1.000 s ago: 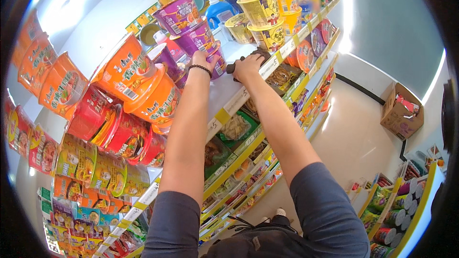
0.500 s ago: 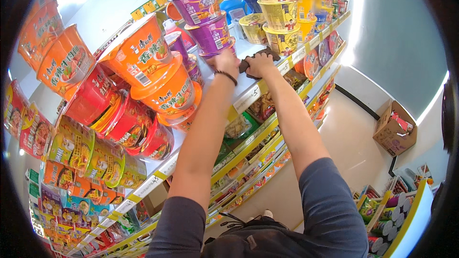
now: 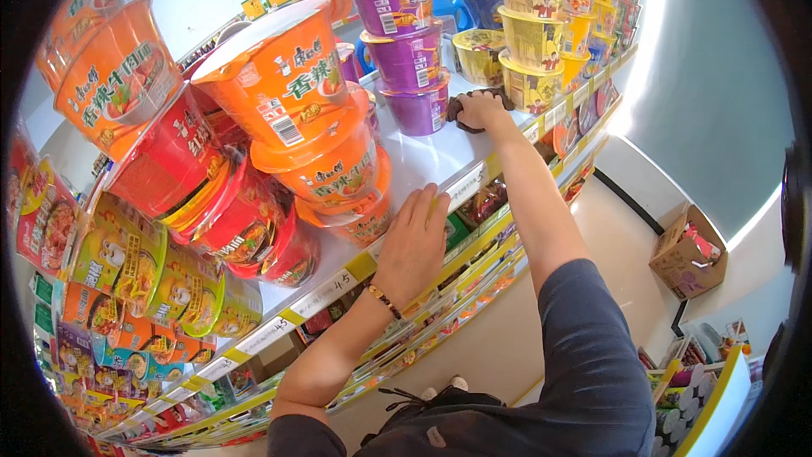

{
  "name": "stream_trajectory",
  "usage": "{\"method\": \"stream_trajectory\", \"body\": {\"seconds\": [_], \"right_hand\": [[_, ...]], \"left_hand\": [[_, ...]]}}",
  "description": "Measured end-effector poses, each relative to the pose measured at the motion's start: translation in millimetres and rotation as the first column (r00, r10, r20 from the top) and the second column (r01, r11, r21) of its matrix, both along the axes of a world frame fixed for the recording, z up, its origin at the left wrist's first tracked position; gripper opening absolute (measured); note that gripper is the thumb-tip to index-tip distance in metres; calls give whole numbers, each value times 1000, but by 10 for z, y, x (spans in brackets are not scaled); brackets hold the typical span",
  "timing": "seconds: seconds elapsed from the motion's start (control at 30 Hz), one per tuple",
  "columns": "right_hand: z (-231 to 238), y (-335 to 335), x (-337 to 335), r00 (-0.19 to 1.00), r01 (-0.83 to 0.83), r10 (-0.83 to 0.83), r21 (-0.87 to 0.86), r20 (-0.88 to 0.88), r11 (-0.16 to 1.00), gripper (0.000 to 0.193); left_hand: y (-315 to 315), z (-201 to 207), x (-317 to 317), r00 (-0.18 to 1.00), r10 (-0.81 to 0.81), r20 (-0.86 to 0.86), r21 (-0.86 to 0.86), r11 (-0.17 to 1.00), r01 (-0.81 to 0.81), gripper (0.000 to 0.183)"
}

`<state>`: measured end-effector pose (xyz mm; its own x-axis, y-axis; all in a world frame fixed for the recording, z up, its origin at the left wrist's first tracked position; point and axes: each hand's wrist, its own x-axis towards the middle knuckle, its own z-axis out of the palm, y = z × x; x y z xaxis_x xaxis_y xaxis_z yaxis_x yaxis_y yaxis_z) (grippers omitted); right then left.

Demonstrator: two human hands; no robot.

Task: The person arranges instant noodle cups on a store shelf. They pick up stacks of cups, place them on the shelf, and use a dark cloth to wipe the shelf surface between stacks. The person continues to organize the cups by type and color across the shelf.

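Observation:
My right hand [image 3: 480,110] presses a dark brown cloth [image 3: 458,113] onto the white shelf top [image 3: 465,146]. Just left of the cloth stands a stack of purple instant noodle tubs [image 3: 414,57], and yellow noodle tubs [image 3: 533,38] are stacked behind it to the right. My left hand [image 3: 416,241], with a beaded bracelet on its wrist, is held over the shelf's front edge. Its fingers are stretched out and hold nothing. Close by on its left rise stacked orange noodle tubs [image 3: 330,173].
Red noodle tubs [image 3: 165,165] and green-yellow ones [image 3: 190,283] crowd the left side. Price labels run along the shelf edge [image 3: 364,269], with packed lower shelves beneath. Blue bottles [image 3: 480,7] stand at the back. On the floor at right is a cardboard box [image 3: 687,258].
My left hand has come away from the purple tubs, back toward me to the shelf edge, and its fingers are now stretched out. The right hand stays on the cloth beside the purple stack.

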<state>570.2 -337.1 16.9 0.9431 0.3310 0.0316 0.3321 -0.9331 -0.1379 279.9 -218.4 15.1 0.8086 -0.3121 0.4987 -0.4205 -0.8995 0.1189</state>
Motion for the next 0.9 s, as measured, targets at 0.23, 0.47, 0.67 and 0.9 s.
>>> {"method": "stream_trajectory", "body": {"seconds": [0.23, 0.47, 0.67, 0.9], "right_hand": [[-59, 238, 94, 982, 134, -134, 5, 130, 991, 46], [-178, 291, 220, 851, 113, -100, 6, 516, 994, 44], [70, 238, 462, 736, 83, -267, 309, 621, 947, 60], [192, 174, 859, 647, 101, -204, 182, 735, 978, 18]], "left_hand": [[135, -213, 260, 993, 57, 100, 221, 972, -78, 51], [185, -331, 344, 984, -2, 179, 308, 950, -54, 47], [196, -336, 324, 983, 20, 182, 353, 932, -85, 48], [195, -357, 343, 988, 5, 156, 332, 942, -58, 49]]}}
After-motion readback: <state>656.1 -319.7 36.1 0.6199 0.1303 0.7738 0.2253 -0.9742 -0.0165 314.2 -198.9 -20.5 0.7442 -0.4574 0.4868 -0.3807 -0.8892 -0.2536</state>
